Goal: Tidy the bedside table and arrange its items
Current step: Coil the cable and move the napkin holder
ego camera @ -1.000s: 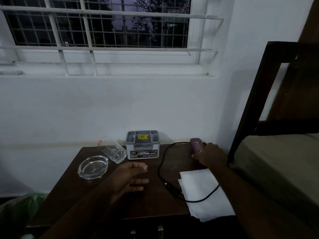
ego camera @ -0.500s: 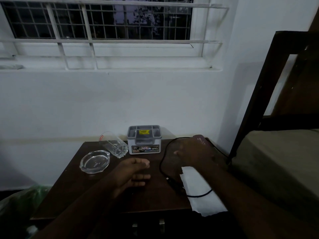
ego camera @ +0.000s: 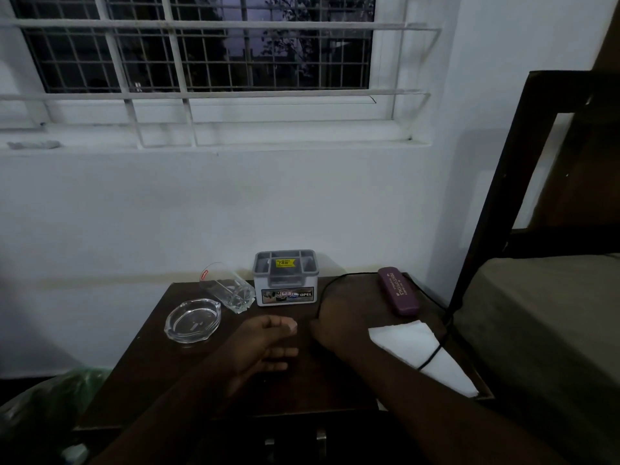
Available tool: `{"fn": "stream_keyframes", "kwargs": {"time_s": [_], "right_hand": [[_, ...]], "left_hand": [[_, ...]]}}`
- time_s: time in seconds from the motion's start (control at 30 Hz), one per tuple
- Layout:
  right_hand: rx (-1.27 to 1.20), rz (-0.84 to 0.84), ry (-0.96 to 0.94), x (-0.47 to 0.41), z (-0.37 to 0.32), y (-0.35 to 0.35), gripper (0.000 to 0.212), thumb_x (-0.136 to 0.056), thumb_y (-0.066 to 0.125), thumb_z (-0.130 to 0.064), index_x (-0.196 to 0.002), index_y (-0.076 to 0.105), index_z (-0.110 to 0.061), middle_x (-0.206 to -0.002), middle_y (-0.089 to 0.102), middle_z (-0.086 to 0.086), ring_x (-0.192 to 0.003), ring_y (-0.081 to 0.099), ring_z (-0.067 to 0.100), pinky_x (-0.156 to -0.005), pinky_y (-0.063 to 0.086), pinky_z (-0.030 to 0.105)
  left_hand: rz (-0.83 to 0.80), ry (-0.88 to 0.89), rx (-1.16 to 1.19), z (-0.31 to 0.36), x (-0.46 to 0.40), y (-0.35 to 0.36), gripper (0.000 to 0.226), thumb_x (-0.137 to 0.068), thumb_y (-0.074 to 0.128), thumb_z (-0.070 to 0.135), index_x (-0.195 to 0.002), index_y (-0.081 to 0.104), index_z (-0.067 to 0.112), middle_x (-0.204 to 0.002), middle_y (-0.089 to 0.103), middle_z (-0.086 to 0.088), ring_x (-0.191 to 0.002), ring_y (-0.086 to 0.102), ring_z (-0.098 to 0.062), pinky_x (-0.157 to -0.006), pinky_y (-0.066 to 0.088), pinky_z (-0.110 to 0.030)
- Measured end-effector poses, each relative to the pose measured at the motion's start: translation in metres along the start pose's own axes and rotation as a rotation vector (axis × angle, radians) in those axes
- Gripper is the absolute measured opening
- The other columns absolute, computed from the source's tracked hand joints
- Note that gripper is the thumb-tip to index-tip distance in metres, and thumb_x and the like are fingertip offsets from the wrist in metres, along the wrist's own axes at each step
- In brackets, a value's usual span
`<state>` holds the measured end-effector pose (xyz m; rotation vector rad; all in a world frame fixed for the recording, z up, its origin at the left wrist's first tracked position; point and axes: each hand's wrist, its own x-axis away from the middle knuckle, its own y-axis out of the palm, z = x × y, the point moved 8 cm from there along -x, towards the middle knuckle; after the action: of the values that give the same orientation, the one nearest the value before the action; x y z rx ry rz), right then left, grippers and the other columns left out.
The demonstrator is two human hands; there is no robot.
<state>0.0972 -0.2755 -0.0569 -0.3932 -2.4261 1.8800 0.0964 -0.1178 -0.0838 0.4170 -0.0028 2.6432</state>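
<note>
Home bedroom: bed (ego camera: 536,313) beside small bedside table (ego camera: 161,364), barred window (ego camera: 201,45).

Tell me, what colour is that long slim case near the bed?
The spectacle case is dark purple with pale lettering, seen in the head view.

Dark brown table (ego camera: 188,370). Clear glass ashtray (ego camera: 193,320) at left; beside it a clear tumbler (ego camera: 228,289) on its side, small red mark at the rim. Farther back, a grey-lidded white box (ego camera: 285,282) with a yellow sticker on top and a multicoloured label with black lettering on the front. At right, a maroon case (ego camera: 398,290) with pale lettering. Black cable (ego camera: 432,355) across a white tissue (ego camera: 414,347). White wall (ego camera: 235,209), white window grille (ego camera: 188,95) in a square grid pattern. Dark brown bedframe (ego camera: 493,182), drab olive mattress (ego camera: 543,310). Green bag (ego camera: 63,387) near left.
</note>
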Motion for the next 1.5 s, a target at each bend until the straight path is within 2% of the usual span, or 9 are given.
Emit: {"fn": "stream_keyframes", "kwargs": {"time_s": [0.17,0.37,0.5,0.6,0.73,1.0,1.13,1.27,1.5], "right_hand": [[-0.596,0.162,0.143,-0.02,0.028,-0.048,0.022,-0.081,0.06,-0.021,-0.063,0.06,-0.007,-0.06,0.057,0.009,-0.063,0.053,0.017,-0.053,0.038,0.025],[-1.358,0.184,0.18,-0.016,0.046,-0.09,0.017,-0.089,0.056,-0.005,-0.101,0.066,-0.012,-0.088,0.065,0.009,-0.064,0.065,0.015,-0.053,0.053,0.026],[-1.219,0.221,-0.076,0.007,0.017,-0.115,0.021,-0.089,0.062,-0.002,-0.106,0.07,-0.011,-0.103,0.066,0.014,-0.085,0.072,0.021,-0.065,0.058,0.026],[-0.728,0.444,-0.4,0.04,-0.018,-0.136,0.031,-0.088,0.06,-0.005,-0.116,0.069,-0.017,-0.11,0.067,0.005,-0.095,0.068,0.016,-0.078,0.054,0.022],[-0.113,0.625,-0.549,0.073,-0.045,-0.14,0.044,-0.084,0.046,-0.019,-0.124,0.064,-0.02,-0.112,0.068,0.001,-0.092,0.067,0.017,-0.068,0.054,0.028],[0.115,0.916,-0.402,0.066,-0.003,-0.183,0.002,-0.082,0.071,-0.016,-0.083,0.072,-0.017,-0.085,0.065,0.004,-0.075,0.061,0.027,-0.056,0.051,0.035],[-0.109,0.577,-0.52,0.047,0.01,-0.177,0.01,-0.09,0.064,-0.027,-0.089,0.071,-0.02,-0.095,0.071,-0.003,-0.094,0.064,0.018,-0.095,0.045,0.04],[-0.176,0.322,-0.526,0.041,-0.004,-0.148,0.022,-0.095,0.056,-0.031,-0.109,0.07,-0.021,-0.099,0.073,0.001,-0.093,0.065,0.019,-0.084,0.05,0.039],[-0.228,-0.022,-0.678,0.057,-0.056,-0.099,0.017,-0.095,0.055,-0.031,-0.104,0.065,-0.02,-0.084,0.063,-0.009,-0.076,0.056,0.006,-0.066,0.037,0.022]], "left_hand": [[-0.017,0.055,-0.009,0.01,0.003,0.01,0.023,-0.088,0.069,0.024,-0.11,0.066,0.018,-0.112,0.073,-0.001,-0.093,0.074,-0.025,-0.07,0.058,-0.034],[-0.001,0.273,-0.172,0.032,0.008,0.024,0.036,-0.088,0.069,0.026,-0.122,0.06,0.031,-0.119,0.069,0.003,-0.101,0.07,-0.016,-0.078,0.057,-0.035],[0.049,0.549,-0.297,0.059,0.019,0.042,0.066,-0.091,0.066,0.031,-0.144,0.031,0.048,-0.15,0.036,0.017,-0.137,0.038,-0.006,-0.109,0.041,-0.036],[0.035,0.698,-0.321,0.077,0.027,0.058,0.057,-0.097,0.056,0.027,-0.148,0.032,0.033,-0.154,0.037,0.012,-0.141,0.034,-0.002,-0.113,0.036,-0.033],[0.071,0.778,-0.285,0.096,0.038,0.063,0.03,-0.1,0.05,0.014,-0.128,0.055,0.021,-0.121,0.066,0.005,-0.114,0.061,-0.002,-0.09,0.048,-0.018],[0.033,0.691,-0.351,0.104,0.041,0.062,0.021,-0.102,0.044,0.017,-0.099,0.063,0.012,-0.076,0.063,-0.004,-0.068,0.065,-0.016,-0.06,0.051,-0.023],[-0.19,0.332,0.149,0.09,0.036,0.06,0.021,-0.098,0.042,0.02,-0.086,0.058,0.014,-0.063,0.047,0.003,-0.043,0.033,-0.009,-0.039,0.024,-0.02],[-0.624,0.165,0.704,0.105,0.057,0.074,0.01,-0.085,0.049,0.021,-0.081,0.057,0.015,-0.055,0.044,0.007,-0.042,0.021,-0.006,-0.036,0.023,-0.02],[-0.15,0.497,0.821,0.127,0.035,0.018,0.015,-0.1,0.041,0.013,-0.096,0.055,0.013,-0.085,0.064,0.002,-0.068,0.063,-0.008,-0.062,0.057,-0.02]]}}
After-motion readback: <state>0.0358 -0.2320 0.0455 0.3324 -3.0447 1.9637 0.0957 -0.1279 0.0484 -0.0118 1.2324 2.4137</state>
